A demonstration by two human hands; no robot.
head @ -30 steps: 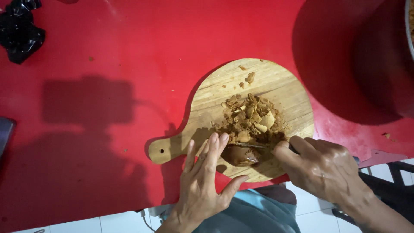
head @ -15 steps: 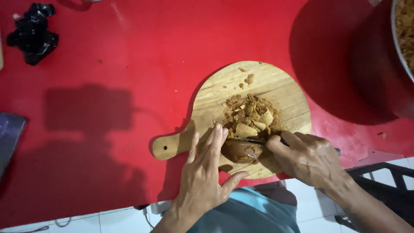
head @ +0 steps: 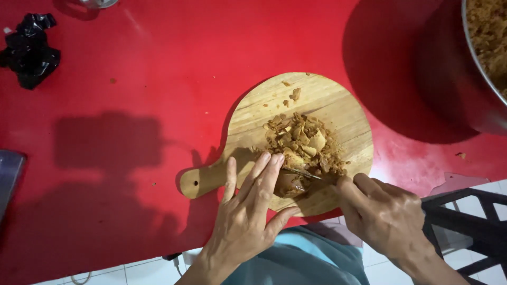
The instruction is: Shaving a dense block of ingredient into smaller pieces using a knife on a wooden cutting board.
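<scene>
- A red table (head: pixel 158 63) fills most of the view.
- A crumpled black plastic bag (head: pixel 29 50) lies near the table's far left corner.
- A large metal pot (head: pixel 488 58) holding brown crumbly food stands at the right edge.
- A grey flat object (head: pixel 8 177) shows at the left edge, cut off.
- White floor tiles (head: pixel 132 272) show below the table.
- A dark stool frame (head: pixel 470 221) stands at the lower right.

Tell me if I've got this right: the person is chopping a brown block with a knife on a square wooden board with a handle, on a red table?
Not quite. In the head view the wooden board is round, not square. The rest holds: the right hand works a knife through the brown block, steadied by the left hand, on the red table.
</scene>
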